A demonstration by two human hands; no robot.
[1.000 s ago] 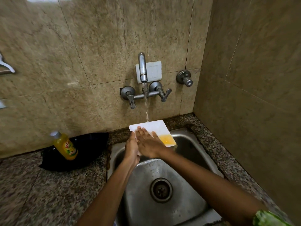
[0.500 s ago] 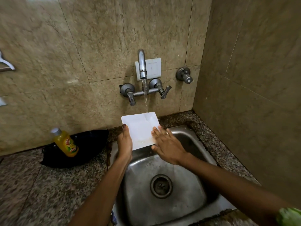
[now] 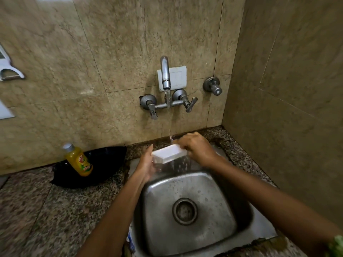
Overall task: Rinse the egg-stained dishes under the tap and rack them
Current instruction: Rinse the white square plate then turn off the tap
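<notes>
A white square plate (image 3: 168, 153) is held over the back of the steel sink (image 3: 187, 206), tipped so I see it nearly edge-on, with water pouring off it. My left hand (image 3: 147, 163) grips its left edge. My right hand (image 3: 195, 148) is closed over its far right edge. The wall tap (image 3: 165, 76) runs, and its stream lands at the plate's right end near my right fingers. No yellow stain shows on the visible side.
A yellow dish-soap bottle (image 3: 78, 160) stands in a black pan (image 3: 92, 166) on the granite counter (image 3: 46, 216) left of the sink. Tiled walls close the back and right. A drain (image 3: 184, 211) sits in the basin's middle. White rack parts (image 3: 7, 71) hang far left.
The yellow egg stain washed off the plate. The plate went from lying flat under the stream to tipped up on edge, and my right hand moved from its face to its far edge.
</notes>
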